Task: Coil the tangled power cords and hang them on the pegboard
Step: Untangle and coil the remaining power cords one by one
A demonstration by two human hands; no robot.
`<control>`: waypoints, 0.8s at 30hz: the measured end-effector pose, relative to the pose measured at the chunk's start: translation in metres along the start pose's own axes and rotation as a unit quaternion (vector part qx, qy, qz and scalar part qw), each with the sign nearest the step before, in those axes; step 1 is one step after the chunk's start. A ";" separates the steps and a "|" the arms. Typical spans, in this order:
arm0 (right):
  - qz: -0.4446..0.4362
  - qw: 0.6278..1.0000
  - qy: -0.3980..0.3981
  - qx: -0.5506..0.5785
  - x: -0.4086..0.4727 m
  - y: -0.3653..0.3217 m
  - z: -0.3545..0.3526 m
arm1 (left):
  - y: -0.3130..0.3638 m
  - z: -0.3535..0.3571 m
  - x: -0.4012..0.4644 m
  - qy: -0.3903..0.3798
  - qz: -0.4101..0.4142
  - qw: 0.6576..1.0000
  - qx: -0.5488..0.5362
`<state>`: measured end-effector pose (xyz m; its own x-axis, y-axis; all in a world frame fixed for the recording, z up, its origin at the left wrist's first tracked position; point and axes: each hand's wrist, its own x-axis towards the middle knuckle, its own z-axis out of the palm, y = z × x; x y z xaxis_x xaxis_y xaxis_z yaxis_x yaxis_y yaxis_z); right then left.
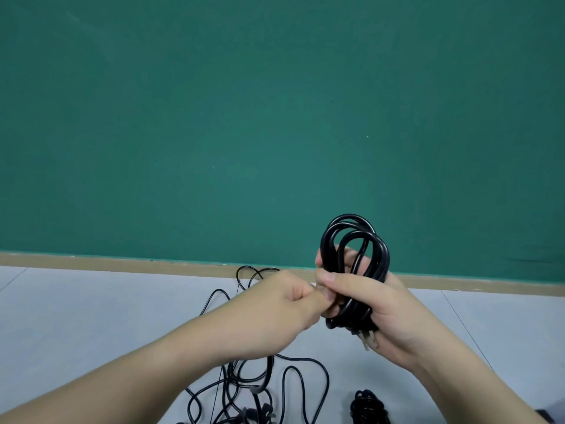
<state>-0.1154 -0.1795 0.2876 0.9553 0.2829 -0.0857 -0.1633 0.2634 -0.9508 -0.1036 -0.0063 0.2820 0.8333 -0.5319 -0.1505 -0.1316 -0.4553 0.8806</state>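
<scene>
Coiled black cord [354, 255] stands up in the right hand [376, 304], in the air above the far part of the grey floor [91, 316], in front of the green wall [275, 102]. Its loops rise over the fingers, and the thumb and fingers are curled round the middle of the bundle. A plug with metal pins [367, 339] sticks out below the palm.

The left hand [284, 298] is just beside the right one and touches it. Its fingers are curled tightly at the lower part of the coil; it seems to pinch a strand there, but the strand itself is hidden between the two hands, so I cannot tell this for sure.

On the floor below the left forearm lies a loose tangle of thin black cords [244, 381], with loops going out toward the wall and toward the near edge. A second small black bundle [368, 407] lies at the near edge of the floor, under the right forearm, apart from the tangle. A tan strip [122, 262] runs along the bottom of the wall.
</scene>
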 end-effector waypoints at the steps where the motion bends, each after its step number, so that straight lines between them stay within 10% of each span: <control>1: -0.006 1.000 0.007 -0.008 -0.001 0.000 0.000 | 0.000 0.000 0.000 -0.005 -0.004 1.000 -0.010; 13: -0.043 0.989 0.051 0.134 0.001 -0.011 -0.013 | 0.008 -0.009 0.008 0.002 -0.001 0.997 -0.074; 16: -0.074 0.964 0.112 0.229 0.004 -0.025 -0.027 | 0.009 -0.022 0.008 0.036 -0.010 0.996 0.081; 24: -0.044 0.948 0.228 0.216 0.008 -0.028 -0.064 | 0.007 -0.047 0.002 0.102 0.130 0.982 0.092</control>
<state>-0.0870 -0.2434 0.2949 0.9612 -0.1592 -0.2251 -0.0700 0.6486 -0.7579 -0.0774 0.0225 0.3087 0.8464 -0.5021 0.1776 -0.4328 -0.4542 0.7787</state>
